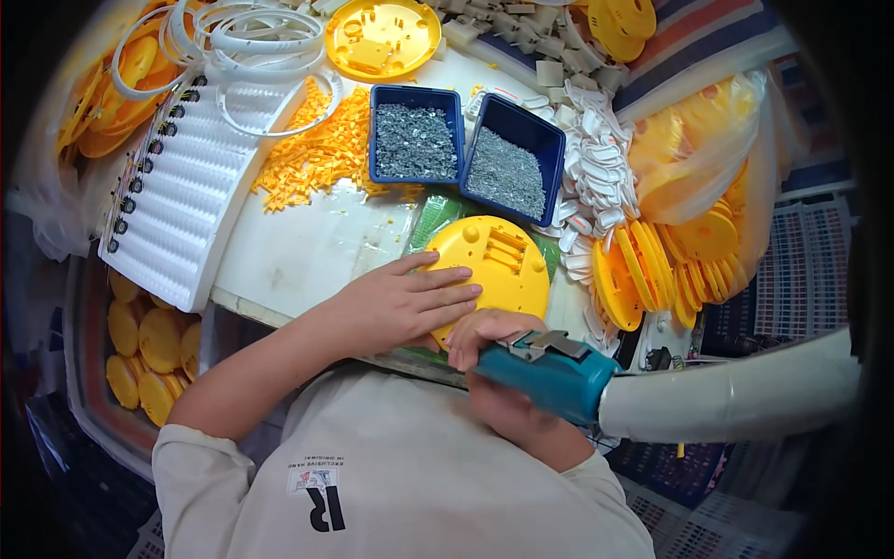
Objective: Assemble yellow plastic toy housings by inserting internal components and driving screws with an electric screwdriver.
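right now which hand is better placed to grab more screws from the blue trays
Left, probably. The left hand lies flat and free on the yellow disc, just below the blue trays. The right hand is wrapped around the teal power screwdriver.

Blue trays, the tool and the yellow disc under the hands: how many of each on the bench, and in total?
Blue trays of screws: 2
Teal power tool, in the right hand: 1
Yellow disc under the left hand: 1
Total: 4
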{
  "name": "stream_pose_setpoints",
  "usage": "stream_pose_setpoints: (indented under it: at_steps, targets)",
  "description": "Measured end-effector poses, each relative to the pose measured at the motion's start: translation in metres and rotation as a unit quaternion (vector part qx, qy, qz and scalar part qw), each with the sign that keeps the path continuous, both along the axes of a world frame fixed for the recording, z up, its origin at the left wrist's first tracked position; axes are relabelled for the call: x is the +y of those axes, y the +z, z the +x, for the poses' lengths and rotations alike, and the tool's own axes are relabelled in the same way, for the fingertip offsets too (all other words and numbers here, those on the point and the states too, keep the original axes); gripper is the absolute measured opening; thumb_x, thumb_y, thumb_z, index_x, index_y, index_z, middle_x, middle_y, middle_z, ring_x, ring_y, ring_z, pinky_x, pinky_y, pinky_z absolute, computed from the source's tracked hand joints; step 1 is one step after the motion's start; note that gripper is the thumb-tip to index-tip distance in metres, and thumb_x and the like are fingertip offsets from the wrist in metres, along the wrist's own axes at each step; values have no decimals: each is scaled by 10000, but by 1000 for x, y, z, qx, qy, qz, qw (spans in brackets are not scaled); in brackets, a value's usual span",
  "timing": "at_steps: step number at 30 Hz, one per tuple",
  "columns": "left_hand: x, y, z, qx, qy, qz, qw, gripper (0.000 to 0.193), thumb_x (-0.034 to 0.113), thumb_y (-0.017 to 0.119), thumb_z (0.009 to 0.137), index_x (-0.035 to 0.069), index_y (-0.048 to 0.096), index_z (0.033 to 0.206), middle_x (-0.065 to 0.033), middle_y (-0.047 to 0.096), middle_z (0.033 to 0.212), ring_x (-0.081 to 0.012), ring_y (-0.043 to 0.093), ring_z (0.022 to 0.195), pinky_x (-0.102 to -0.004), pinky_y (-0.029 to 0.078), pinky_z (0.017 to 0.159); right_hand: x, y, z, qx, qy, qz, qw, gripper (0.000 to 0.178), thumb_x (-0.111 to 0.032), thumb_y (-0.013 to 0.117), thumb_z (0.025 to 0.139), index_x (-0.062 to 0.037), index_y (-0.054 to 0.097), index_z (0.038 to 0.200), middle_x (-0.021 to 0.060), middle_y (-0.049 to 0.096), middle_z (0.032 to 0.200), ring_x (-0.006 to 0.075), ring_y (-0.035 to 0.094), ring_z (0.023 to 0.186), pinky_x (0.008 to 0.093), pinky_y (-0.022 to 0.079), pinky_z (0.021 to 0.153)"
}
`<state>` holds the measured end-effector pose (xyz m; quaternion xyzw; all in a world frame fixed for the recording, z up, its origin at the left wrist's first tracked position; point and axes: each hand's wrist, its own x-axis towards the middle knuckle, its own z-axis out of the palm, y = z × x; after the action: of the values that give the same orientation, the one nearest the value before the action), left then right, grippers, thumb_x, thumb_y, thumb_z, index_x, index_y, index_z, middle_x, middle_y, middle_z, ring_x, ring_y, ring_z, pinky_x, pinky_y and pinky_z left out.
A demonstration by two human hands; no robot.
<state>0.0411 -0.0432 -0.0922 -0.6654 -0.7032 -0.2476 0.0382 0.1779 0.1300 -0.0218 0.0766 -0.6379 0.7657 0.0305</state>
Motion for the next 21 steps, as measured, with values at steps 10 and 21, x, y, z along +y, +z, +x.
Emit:
stream_pose_setpoints:
  at_steps: [10, 21]
  targets:
    - [0, -3, -1, 17, 3, 10, 1000, 543, 314, 655, 927, 137, 602, 1437, -15, 557, 1557, -191, 470, 1482, -453, 355, 1237, -4, 6, 0, -30, -8, -39, 999, 668, -649, 623, 965, -86, 619, 1324, 133, 653, 916, 272, 605, 864, 436, 479, 906]
    - [-17, -9, 3, -68, 63, 138, 986, 408, 332, 802, 860, 92, 723, 1181, -43, 718, 1300, -221, 677, 1242, -377, 523, 961, 10, 10, -43, 126, -98, -87, 983, 793, -652, 463, 945, -18, 520, 1418, 117, 630, 854, 256, 597, 775, 429, 482, 818]
